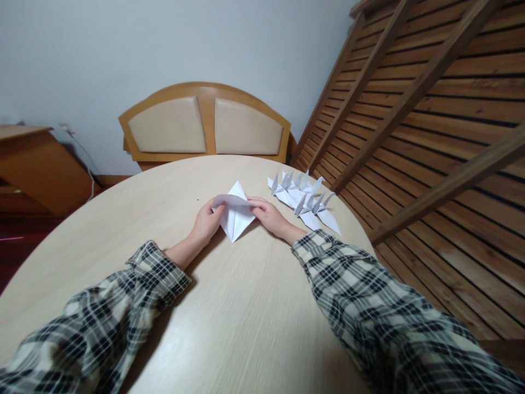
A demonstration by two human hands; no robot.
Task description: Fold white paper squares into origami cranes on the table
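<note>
A partly folded sheet of white origami paper (235, 219) is held between my two hands above the middle of the table. Its body is diamond-shaped with a crease down the centre, and a raised flap curves across it. My left hand (208, 220) pinches the flap's left side, thumb on top. On the other side, my right hand (268, 215) grips the right edge with its fingers closed. Several folded white paper cranes (305, 200) stand in a cluster to the right of my right hand, apart from it.
The round pale wooden table (213, 328) carries the paper and cranes. Past its far edge is a wooden headboard (210, 126) with cream panels. Slatted wood (430, 126) slants close along the right side. A brown desk (33, 169) stands at far left, near a wall cable (88, 164).
</note>
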